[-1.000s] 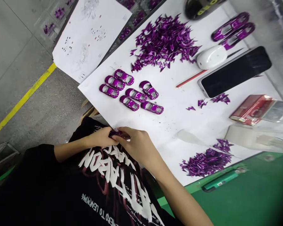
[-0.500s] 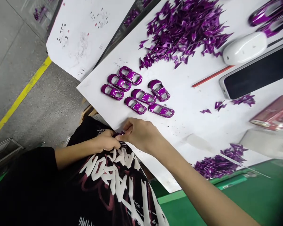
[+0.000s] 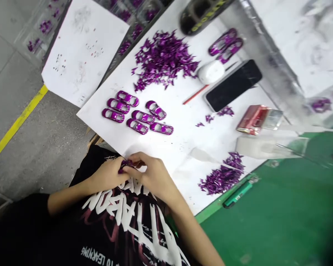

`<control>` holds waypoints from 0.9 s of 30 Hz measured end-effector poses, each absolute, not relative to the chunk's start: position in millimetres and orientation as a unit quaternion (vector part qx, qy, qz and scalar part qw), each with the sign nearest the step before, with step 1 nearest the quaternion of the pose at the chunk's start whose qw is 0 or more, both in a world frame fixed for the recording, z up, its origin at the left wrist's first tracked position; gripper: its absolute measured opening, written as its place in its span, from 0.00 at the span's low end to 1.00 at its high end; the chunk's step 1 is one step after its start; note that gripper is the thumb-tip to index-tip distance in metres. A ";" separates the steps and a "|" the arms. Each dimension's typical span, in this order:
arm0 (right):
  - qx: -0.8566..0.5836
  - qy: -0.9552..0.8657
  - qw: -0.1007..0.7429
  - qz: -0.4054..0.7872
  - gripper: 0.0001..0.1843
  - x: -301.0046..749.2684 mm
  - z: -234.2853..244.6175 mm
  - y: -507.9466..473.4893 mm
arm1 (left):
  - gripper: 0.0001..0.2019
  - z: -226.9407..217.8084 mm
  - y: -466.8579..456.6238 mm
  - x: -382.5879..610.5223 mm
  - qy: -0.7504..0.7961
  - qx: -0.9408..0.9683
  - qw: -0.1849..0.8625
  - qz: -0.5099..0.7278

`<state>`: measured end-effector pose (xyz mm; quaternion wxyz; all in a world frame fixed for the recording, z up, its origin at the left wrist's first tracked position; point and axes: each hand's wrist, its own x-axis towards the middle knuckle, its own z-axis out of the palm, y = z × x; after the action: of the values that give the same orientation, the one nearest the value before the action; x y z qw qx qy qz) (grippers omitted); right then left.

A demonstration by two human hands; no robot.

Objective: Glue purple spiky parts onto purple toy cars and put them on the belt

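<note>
By desk (image 3: 180, 125), left hand (image 3: 107, 175) and right hand (image 3: 155, 175) together, clamped on purple piece (image 3: 124, 165); apparently fine handwork, next move needing steadiness.

Workshop — heaped purple parts (image 3: 165, 61), yellow floor line (image 3: 17, 124).

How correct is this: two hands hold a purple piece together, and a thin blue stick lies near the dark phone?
The thin stick near the dark phone is red, not blue, as the head view shows. The left hand and right hand do hold a purple piece together.
</note>
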<state>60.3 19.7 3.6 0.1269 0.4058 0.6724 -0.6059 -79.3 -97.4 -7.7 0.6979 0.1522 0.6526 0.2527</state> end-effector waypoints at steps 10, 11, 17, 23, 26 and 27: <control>0.597 0.640 -0.206 -0.438 0.10 135.6 39.4 0.3 | 0.23 15.3 -45.1 -66.8 0.392 0.203 0.837 0.322; 0.661 0.602 -0.260 -0.365 0.13 143.5 31.4 3.3 | 0.23 11.6 -38.0 -62.2 0.340 0.163 0.859 0.346; 0.725 0.485 -0.412 -0.263 0.35 176.3 -45.2 29.4 | 0.27 3.2 -9.5 -37.5 0.303 0.037 0.866 0.396; 0.687 0.491 -0.394 -0.363 0.24 171.4 -65.5 45.1 | 0.34 1.3 -0.2 -24.2 0.337 0.054 0.858 0.383; 0.676 0.438 -0.427 -0.411 0.23 168.7 -47.1 45.7 | 0.31 2.1 5.0 -19.5 0.346 0.047 0.846 0.402; 0.677 0.413 -0.440 -0.421 0.25 168.5 -36.7 43.8 | 0.30 3.2 6.9 -17.8 0.356 0.052 0.840 0.405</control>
<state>168.5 43.8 -36.7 -0.4399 0.6769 0.4132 -0.4214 -17.8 6.9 3.2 0.8404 0.0523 0.3563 0.4051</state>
